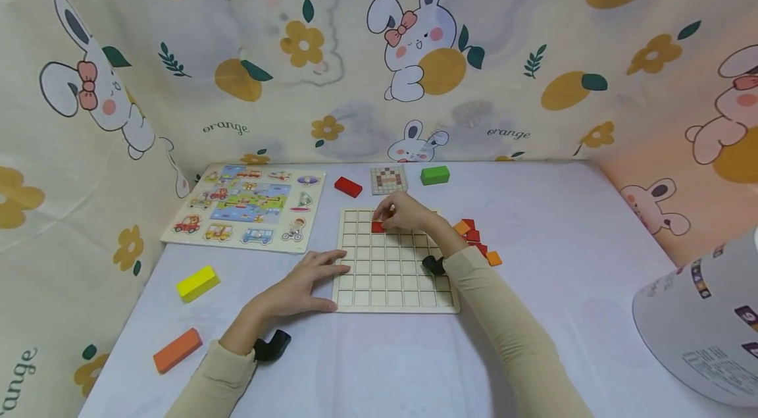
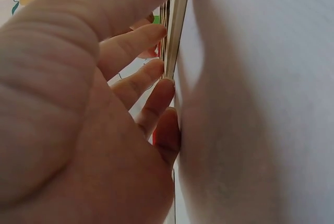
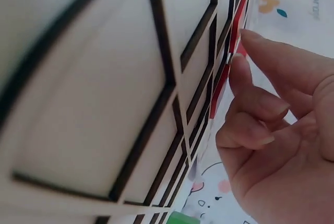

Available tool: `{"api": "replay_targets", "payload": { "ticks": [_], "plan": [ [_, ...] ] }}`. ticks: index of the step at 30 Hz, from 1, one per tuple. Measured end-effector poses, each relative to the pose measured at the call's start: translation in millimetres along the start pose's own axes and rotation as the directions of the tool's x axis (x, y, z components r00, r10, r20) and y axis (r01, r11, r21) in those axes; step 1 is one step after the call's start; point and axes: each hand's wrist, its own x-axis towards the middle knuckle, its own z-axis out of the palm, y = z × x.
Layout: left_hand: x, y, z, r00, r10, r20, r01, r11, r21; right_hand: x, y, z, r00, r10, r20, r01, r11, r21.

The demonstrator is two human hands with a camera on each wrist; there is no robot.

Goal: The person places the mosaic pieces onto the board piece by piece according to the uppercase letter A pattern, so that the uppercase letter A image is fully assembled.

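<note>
A square wooden grid board [image 1: 385,280] lies on the table, with a red tile [image 1: 378,227] in its far row. My right hand [image 1: 405,212] reaches over the board's far part, thumb and forefinger pinching at a red tile. Two red pieces show at the grid in the right wrist view: one red piece [image 3: 238,25] by the thumb, another red piece [image 3: 221,89] below the forefinger. The other fingers of that hand [image 3: 282,114] are curled in. My left hand [image 1: 304,283] rests at the board's left edge, fingers spread and fairly straight, fingertips on the rim [image 2: 180,20].
Several red and orange tiles [image 1: 474,235] lie right of the board. Behind it are a patterned card [image 1: 388,180], a red block [image 1: 348,187] and a green block [image 1: 435,175]. Left are a vehicle puzzle [image 1: 243,207], a yellow block [image 1: 198,284] and an orange block [image 1: 177,351]. A white cylinder [image 1: 699,319] stands right.
</note>
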Motion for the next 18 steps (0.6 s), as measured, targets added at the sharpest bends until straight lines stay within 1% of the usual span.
{"api": "replay_targets", "payload": {
  "ticks": [2, 4, 6, 8, 10, 12, 14, 17, 18],
  "plan": [
    [-0.7, -1.5, 0.0, 1.000, -0.008, -0.003, 0.008, 1.000, -0.013, -0.7, -2.0, -0.6, 1.000, 0.006, -0.011, -0.006, 1.000, -0.005],
    [-1.2, -2.7, 0.3, 1.000, -0.019, -0.002, 0.019, 0.999, -0.028, -3.9, -2.8, -4.1, 1.000, -0.008, -0.030, 0.008, 1.000, 0.002],
    [-1.2, -3.3, 0.5, 1.000, -0.025, 0.002, 0.025, 0.999, -0.034, -11.5, -1.8, -12.1, 0.998, -0.014, -0.056, 0.014, 1.000, 0.004],
    [-1.1, -3.3, 0.4, 1.000, -0.028, 0.002, 0.028, 0.999, -0.040, -23.6, 2.4, -24.3, 0.997, -0.016, -0.074, 0.016, 1.000, 0.000],
    [-0.7, -2.9, 0.5, 1.000, -0.021, -0.001, 0.021, 0.999, -0.038, -40.6, 8.0, -39.0, 0.997, 0.016, -0.073, -0.016, 1.000, -0.010],
    [-0.2, -2.4, 0.6, 1.000, -0.013, -0.005, 0.013, 0.999, -0.036, -60.8, 16.1, -54.6, 0.996, 0.066, -0.058, -0.066, 0.998, -0.013],
    [-0.2, -2.6, 0.8, 1.000, -0.008, -0.008, 0.008, 0.999, -0.035, -82.5, 26.0, -67.5, 0.990, 0.129, -0.049, -0.129, 0.991, -0.015],
    [-0.4, -3.5, 1.1, 1.000, -0.012, -0.004, 0.012, 0.999, -0.038, -112.6, 40.6, -78.8, 0.977, 0.210, -0.041, -0.211, 0.977, -0.023],
    [-0.8, -3.8, 1.0, 1.000, -0.015, -0.003, 0.015, 0.999, -0.038, -121.1, 45.2, -80.0, 0.974, 0.224, -0.039, -0.225, 0.974, -0.029]
  ]
}}
